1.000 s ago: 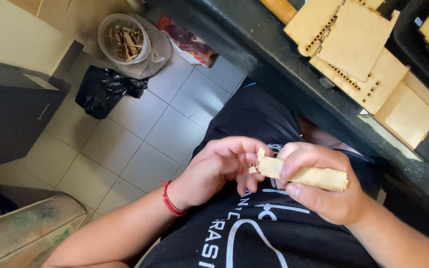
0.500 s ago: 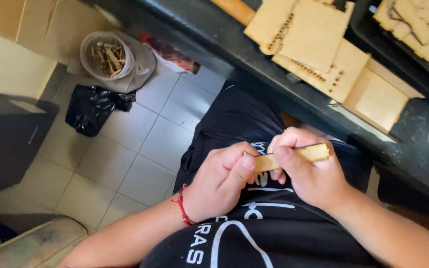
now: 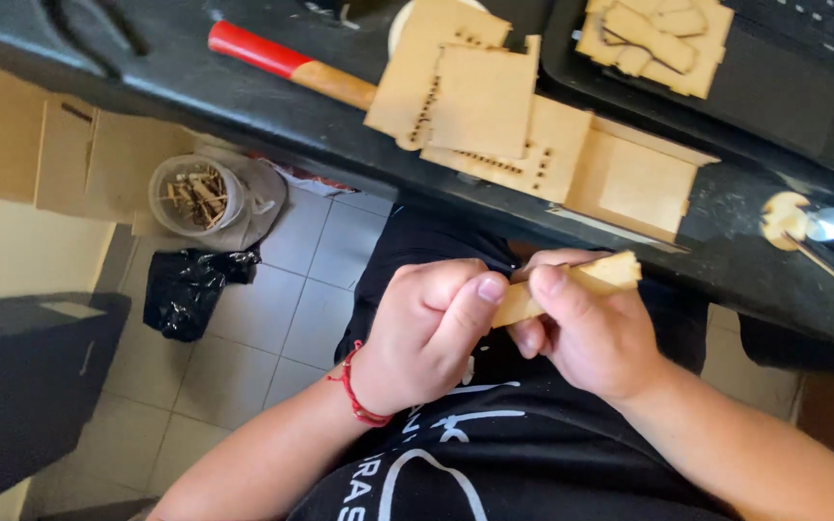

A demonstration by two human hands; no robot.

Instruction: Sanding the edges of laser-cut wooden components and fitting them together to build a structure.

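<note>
Wooden strip (image 3: 571, 286) now tilted up-right, between both hands' fingers (image 3: 456, 314).

Black plastic bag (image 3: 188, 289) on tiled floor (image 3: 272, 318); no labels, signs, screens.

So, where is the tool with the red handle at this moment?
In the head view, the red-handled tool lies at the upper left on the black worktop, its wooden end tucked under the stacked wooden panels, above and away from both hands.
</note>
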